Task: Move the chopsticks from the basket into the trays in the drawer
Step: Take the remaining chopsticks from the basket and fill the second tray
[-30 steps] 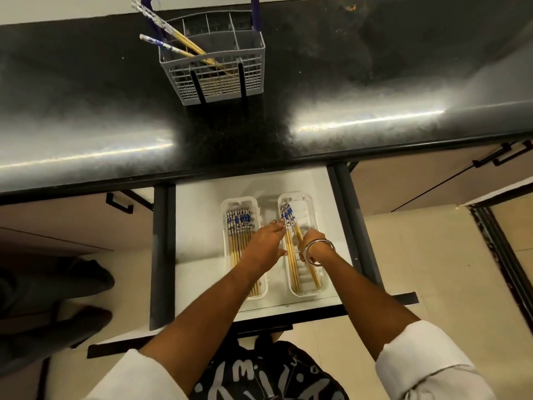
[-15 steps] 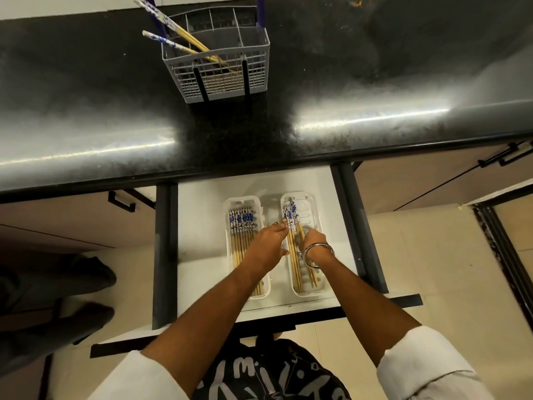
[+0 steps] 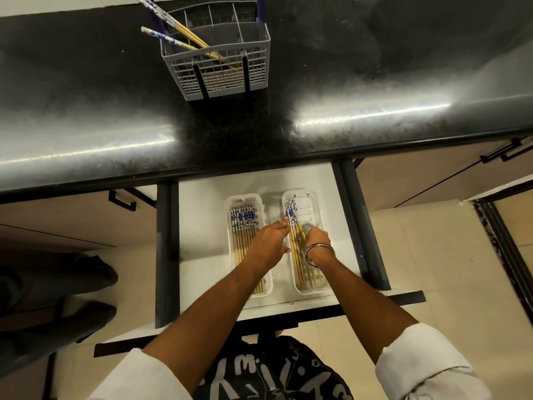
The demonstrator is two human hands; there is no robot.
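A grey wire basket (image 3: 222,73) stands on the black counter with two blue-patterned chopsticks (image 3: 178,43) leaning out of its left side. Below, the open white drawer (image 3: 202,226) holds two clear trays. The left tray (image 3: 230,203) is packed with several chopsticks (image 3: 243,223). The right tray (image 3: 313,209) holds a few chopsticks (image 3: 294,249). My left hand (image 3: 268,243) reaches across, its fingertips touching the patterned ends in the right tray. My right hand (image 3: 315,241), with a metal bangle at the wrist, is curled over those chopsticks; its fingers are hidden.
The black countertop (image 3: 375,67) runs across the upper view, overhanging the drawer's back. Dark drawer rails (image 3: 165,255) flank the drawer. Cabinet doors with black handles (image 3: 122,199) sit on both sides. Dark shoes (image 3: 72,284) lie on the tiled floor at left.
The chopsticks in the right tray have been drawn together and straightened from a crossed lie. Both hands have stayed over the right tray, shifting only slightly.
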